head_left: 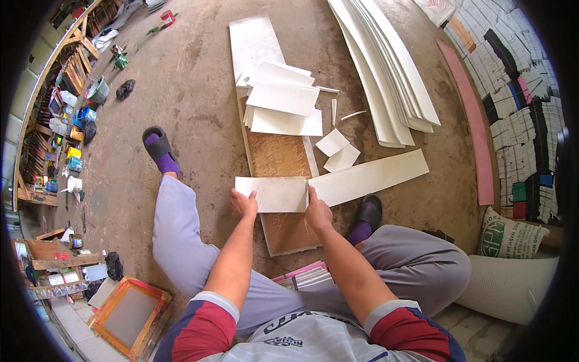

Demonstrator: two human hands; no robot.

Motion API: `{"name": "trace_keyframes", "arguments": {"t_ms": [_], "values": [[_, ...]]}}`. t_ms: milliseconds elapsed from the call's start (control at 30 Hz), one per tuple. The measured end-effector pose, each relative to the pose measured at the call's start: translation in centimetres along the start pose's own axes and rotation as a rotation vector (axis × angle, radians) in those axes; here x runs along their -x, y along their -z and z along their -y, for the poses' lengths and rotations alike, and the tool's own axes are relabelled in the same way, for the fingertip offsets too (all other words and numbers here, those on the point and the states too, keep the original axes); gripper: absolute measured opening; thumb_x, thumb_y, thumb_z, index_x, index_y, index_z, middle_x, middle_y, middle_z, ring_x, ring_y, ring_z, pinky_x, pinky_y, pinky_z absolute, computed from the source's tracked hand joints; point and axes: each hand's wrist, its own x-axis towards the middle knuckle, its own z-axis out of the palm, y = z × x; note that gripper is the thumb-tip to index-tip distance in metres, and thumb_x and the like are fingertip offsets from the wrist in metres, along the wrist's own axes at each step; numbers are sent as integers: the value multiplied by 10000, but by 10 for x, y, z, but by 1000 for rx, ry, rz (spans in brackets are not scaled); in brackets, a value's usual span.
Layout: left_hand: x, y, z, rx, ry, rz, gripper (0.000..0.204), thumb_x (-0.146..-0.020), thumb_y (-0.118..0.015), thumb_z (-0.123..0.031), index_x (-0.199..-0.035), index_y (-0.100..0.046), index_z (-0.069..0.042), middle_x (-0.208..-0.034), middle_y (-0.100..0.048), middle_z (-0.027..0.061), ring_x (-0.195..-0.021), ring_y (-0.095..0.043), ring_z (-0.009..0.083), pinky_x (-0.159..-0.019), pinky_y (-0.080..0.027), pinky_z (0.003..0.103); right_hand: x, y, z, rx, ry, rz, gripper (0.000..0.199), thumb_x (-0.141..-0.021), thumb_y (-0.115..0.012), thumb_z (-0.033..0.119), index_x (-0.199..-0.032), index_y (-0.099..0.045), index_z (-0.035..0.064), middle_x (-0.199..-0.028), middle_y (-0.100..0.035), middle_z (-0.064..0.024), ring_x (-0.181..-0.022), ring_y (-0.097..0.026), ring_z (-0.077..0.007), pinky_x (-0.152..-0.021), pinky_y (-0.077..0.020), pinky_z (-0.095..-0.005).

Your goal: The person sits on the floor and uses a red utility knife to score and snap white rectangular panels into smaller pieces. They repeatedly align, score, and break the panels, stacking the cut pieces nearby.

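Observation:
A white rectangular foam-like piece (274, 193) lies across the brown-topped board (277, 160) in front of me. My left hand (243, 204) grips its near left corner, thumb on top and fingers around the edge. At its right end, a narrow gap separates it from a long white strip (374, 169) that slants away to the right. Over this gap is my right hand (318, 211), its index finger stretched along the line and the other fingers curled in. Whatever those fingers hold is hidden beneath them.
Cut white pieces (283, 96) are heaped on the board's far part. Two small squares (342, 149) and thin offcuts (334, 112) lie beside it. Long white sheets (386, 72) are stacked far right, near a pink strip (470, 120). Cluttered shelves (72, 120) line the left.

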Motion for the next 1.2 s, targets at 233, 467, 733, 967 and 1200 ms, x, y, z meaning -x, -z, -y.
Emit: {"name": "trace_keyframes", "arguments": {"t_ms": [233,467,733,967,1200], "values": [[-7,6,-1,-13,-69,-15,783,-821,-838,-417,-1394,-433,-69,-1323,-565,182,-1245,-559,365,-991,-501,501,8,-9,-13,-90,39,-52,619,-992,-475,143,-1581,-334,271,-986,-711,-268,-942,-696,-453,-834,-539,-569],[4,15,3,-13,4,29,772,-830,-829,-417,-1390,-441,-54,-1344,-563,178,-1256,-558,357,-1012,-499,479,3,-14,-25,-161,137,-129,510,-1069,-410,209,-1570,-349,281,-987,-702,-273,-937,-670,-483,-825,-516,-587],[29,28,-4,-322,-393,-57,865,-884,-729,-511,-1579,-335,-179,-1628,-325,165,-1525,-273,342,-1201,-277,584,-24,-28,-17,-61,38,-33,708,-967,-480,75,-1608,-269,288,-1042,-701,-226,-981,-708,-422,-857,-563,-529],[59,-10,-46,-511,-1102,372,717,-1001,-518,-553,-1630,-268,-317,-1733,-120,-29,-1596,-55,290,-1247,-107,628,-26,-19,-11,-76,71,-42,780,-907,-645,112,-1601,-306,223,-1007,-697,-258,-957,-701,-453,-834,-562,-541],[72,-16,-60,-556,-1038,419,737,-987,-547,-553,-1628,-265,-323,-1726,-129,-79,-1596,-67,230,-1233,-113,677,-17,-7,-4,-55,74,-46,756,-916,-640,136,-1597,-319,193,-1001,-703,-268,-953,-705,-459,-836,-561,-545]]}}
